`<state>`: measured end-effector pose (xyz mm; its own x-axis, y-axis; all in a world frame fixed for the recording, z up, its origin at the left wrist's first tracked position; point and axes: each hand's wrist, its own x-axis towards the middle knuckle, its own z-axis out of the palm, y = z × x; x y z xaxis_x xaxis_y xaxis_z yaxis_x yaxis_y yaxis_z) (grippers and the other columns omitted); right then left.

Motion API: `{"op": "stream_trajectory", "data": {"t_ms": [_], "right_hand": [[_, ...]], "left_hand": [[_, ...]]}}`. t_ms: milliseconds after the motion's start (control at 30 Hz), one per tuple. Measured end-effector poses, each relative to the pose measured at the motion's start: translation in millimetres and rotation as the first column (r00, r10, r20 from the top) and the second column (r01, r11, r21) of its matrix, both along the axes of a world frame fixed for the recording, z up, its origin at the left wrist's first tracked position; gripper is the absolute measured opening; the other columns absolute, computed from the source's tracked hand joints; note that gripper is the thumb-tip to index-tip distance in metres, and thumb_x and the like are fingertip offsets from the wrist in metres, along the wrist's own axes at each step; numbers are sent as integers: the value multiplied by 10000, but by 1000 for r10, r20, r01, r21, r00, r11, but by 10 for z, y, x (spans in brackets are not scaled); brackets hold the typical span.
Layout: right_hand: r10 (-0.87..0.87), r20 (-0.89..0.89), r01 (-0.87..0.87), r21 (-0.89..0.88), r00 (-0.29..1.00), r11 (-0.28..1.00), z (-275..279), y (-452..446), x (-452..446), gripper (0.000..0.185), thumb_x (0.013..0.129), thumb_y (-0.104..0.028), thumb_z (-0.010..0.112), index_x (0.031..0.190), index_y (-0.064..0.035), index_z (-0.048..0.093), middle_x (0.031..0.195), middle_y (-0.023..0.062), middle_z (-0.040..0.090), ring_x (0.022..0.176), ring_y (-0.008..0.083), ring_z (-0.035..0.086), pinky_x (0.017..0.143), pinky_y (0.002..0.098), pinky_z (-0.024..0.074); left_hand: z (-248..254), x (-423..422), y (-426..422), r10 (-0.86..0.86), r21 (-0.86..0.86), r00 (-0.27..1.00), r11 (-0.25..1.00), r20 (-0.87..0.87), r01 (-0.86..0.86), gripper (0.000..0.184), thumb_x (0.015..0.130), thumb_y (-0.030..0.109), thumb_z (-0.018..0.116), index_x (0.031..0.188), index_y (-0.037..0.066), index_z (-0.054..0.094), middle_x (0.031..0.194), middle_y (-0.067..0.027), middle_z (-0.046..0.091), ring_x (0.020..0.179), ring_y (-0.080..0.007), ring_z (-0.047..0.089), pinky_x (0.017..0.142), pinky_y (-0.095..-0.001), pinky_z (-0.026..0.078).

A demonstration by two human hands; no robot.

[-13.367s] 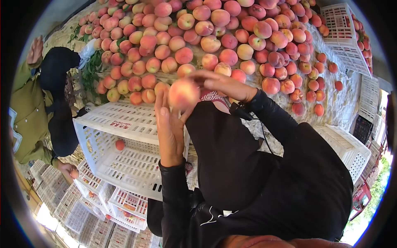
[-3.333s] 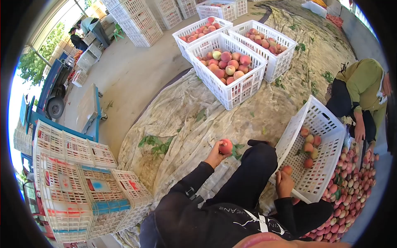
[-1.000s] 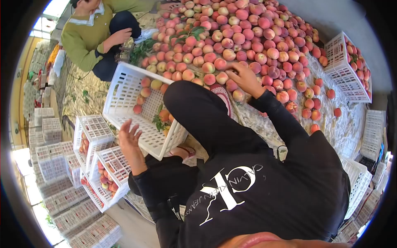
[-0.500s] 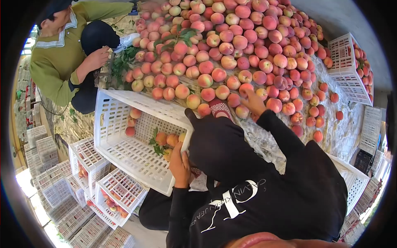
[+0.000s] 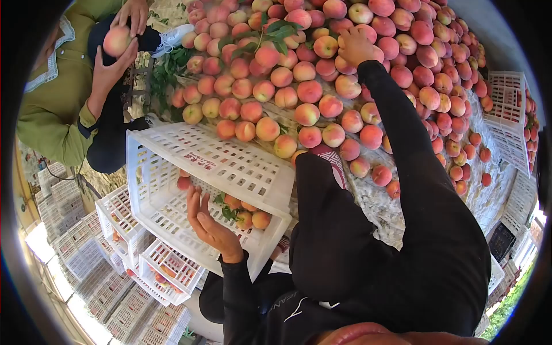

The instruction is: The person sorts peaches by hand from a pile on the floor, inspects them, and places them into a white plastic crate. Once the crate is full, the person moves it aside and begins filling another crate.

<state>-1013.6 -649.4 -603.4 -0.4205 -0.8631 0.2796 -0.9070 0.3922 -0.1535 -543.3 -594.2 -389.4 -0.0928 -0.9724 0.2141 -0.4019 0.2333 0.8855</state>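
My left hand [image 5: 213, 227] is open, its fingers spread over the near side of a tilted white plastic crate [image 5: 241, 172]. Inside that crate lie several peaches [image 5: 244, 220] with green leaves [image 5: 230, 213], plus a red one farther left. My right arm stretches far into a large heap of peaches [image 5: 309, 92]. There my right hand [image 5: 357, 46] has its fingers curled over a peach [image 5: 340, 25], which they partly hide. Just left of that hand rests a yellow-red peach [image 5: 325, 47].
At the upper left, a person in a green top [image 5: 63, 109] holds a peach [image 5: 117, 41] in both hands. Stacked crates [image 5: 167, 264] with peaches stand at the lower left. Another filled crate [image 5: 506, 109] is at the right. Leaves [image 5: 279, 31] lie on the heap.
My right hand has moved farther up into the heap. My left hand has let go of the crate's rim and moved left over it. The other person now holds a peach.
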Motion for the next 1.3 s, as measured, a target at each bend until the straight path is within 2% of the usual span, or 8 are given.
{"op": "stream_trajectory", "data": {"t_ms": [167, 233, 367, 500, 567, 700, 833, 1300], "right_hand": [[-17, 351, 51, -89, 936, 995, 335, 175, 221, 408, 787, -231, 654, 1167, -106, 575, 1202, 100, 567, 1033, 257, 563, 783, 384, 486], [198, 980, 374, -190, 16, 908, 631, 382, 611, 383, 886, -263, 602, 1219, -79, 556, 1211, 47, 556, 1049, 185, 565, 844, 336, 470], [315, 804, 49, -338, -504, 940, 1259, 605, 1454, 386, 933, -253, 584, 1268, -73, 520, 1202, 41, 542, 1088, 135, 531, 879, 296, 458], [414, 910, -228, -404, -4, 886, 1207, 154, 1712, 428, 895, -280, 618, 1261, -83, 516, 1229, 87, 545, 1108, 209, 540, 905, 340, 463], [424, 640, -143, -443, 640, 885, 826, -270, 1647, 482, 826, -304, 657, 1246, -109, 524, 1246, 128, 537, 1113, 296, 539, 931, 406, 453], [286, 305, -168, -360, 908, 918, 74, -955, 1607, 510, 768, -302, 661, 1236, -148, 531, 1222, 92, 548, 1103, 333, 539, 921, 453, 452], [335, 231, -338, -27, 914, 941, 115, -990, 1602, 443, 922, -371, 597, 1305, -180, 482, 1289, 98, 520, 1092, 278, 571, 889, 464, 470], [505, 633, -422, -293, 586, 858, -99, -313, 1800, 588, 769, -192, 632, 1328, -114, 465, 1383, 181, 451, 1267, 365, 435, 1012, 398, 421]], "left_hand": [[145, -709, -286, -132, 290, 875, 912, -465, 291, 423, 1032, 318, 329, 1292, 5, 440, 1390, -181, 442, 1237, -290, 480, 1030, -422, 404], [34, -935, -291, -116, 352, 832, 868, -543, 350, 452, 1024, 350, 352, 1308, 8, 430, 1390, -167, 443, 1250, -288, 467, 1040, -432, 397], [-262, -1250, -269, 182, 606, 688, 661, -702, 443, 475, 990, 415, 438, 1296, 52, 450, 1349, -147, 474, 1251, -276, 470, 1035, -462, 406], [-297, -1143, -297, 385, 758, 664, 457, -641, 466, 469, 945, 459, 515, 1235, 91, 499, 1250, -113, 554, 1140, -281, 561, 934, -461, 493], [-211, -1055, -292, 439, 763, 625, 417, -645, 494, 458, 937, 459, 507, 1201, 85, 516, 1201, -105, 587, 1059, -286, 602, 818, -430, 537], [-70, -789, -223, 453, 721, 573, 543, -683, 430, 415, 940, 439, 460, 1141, 86, 544, 1157, -123, 588, 1018, -298, 598, 719, -414, 527], [61, -512, -57, 416, 679, 553, 579, -721, 450, 340, 916, 383, 476, 991, 66, 571, 1093, -141, 562, 977, -344, 576, 693, -466, 530], [45, -292, 373, 318, 613, 534, 536, -784, 580, 269, 914, 291, 467, 928, 28, 525, 1017, -191, 560, 990, -345, 575, 843, -454, 514]]}}
